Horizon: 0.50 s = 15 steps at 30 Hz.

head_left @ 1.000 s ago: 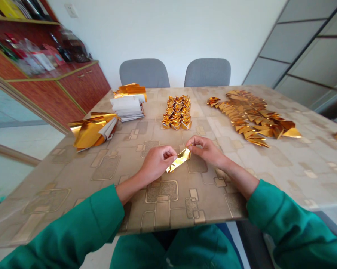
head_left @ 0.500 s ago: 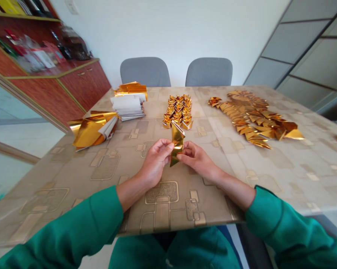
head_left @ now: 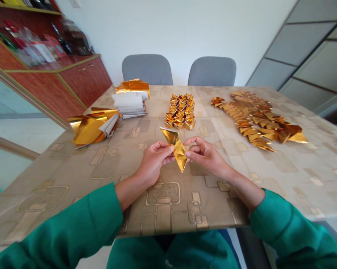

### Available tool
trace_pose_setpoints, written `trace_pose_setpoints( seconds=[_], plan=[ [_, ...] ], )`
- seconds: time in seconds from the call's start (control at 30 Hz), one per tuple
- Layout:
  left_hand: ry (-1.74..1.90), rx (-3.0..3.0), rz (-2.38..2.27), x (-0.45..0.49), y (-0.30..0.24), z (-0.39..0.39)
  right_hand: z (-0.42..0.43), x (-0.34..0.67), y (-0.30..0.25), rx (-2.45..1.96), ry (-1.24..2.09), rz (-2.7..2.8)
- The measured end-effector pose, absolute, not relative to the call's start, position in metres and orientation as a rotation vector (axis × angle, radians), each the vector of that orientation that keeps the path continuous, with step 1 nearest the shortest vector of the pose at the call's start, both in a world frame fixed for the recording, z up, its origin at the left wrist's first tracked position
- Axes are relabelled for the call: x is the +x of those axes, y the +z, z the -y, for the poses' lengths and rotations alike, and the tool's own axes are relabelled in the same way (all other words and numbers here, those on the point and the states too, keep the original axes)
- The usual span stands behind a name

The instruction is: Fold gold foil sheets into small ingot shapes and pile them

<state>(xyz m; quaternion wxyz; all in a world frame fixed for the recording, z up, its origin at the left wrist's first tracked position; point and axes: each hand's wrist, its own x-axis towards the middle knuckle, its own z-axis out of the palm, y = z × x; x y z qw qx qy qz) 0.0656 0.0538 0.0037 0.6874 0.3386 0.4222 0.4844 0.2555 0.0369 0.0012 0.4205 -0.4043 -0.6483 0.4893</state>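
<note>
A piece of gold foil paper (head_left: 180, 154), folded to a point at its near end and flared at its far end, is held above the table between both hands. My left hand (head_left: 156, 158) pinches it near the middle with thumb and fingers. On the other side, my right hand (head_left: 203, 155) grips its right edge between thumb and fingers, with the index finger curved above. Just beyond lies a block of folded gold foil pieces (head_left: 180, 111) set in rows.
To the left lie loose gold foil sheets (head_left: 91, 129) and a stack of white-backed sheets (head_left: 129, 104). Many flat folded gold pieces (head_left: 258, 121) spread over the right side. Two grey chairs (head_left: 147, 70) stand behind the patterned table (head_left: 106, 201).
The foil paper has turned from a flat upright strip to a twisted shape, its far end swung left and near point right. My right hand has shifted its hold and lifted its index finger.
</note>
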Motion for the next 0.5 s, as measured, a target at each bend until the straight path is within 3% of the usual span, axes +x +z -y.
trace_pose_setpoints(
  seconds=[0.23, 0.5],
  plan=[
    [0.96, 0.411, -0.864, 0.0649, 0.0024, -0.0561, -0.0376, 0.2623, 0.0064, -0.953, 0.586, 2.104],
    [0.859, 0.414, -0.805, 0.0658, 0.0057, -0.0485, -0.0382, 0.267, 0.0113, -0.735, 0.292, 2.219]
  ],
)
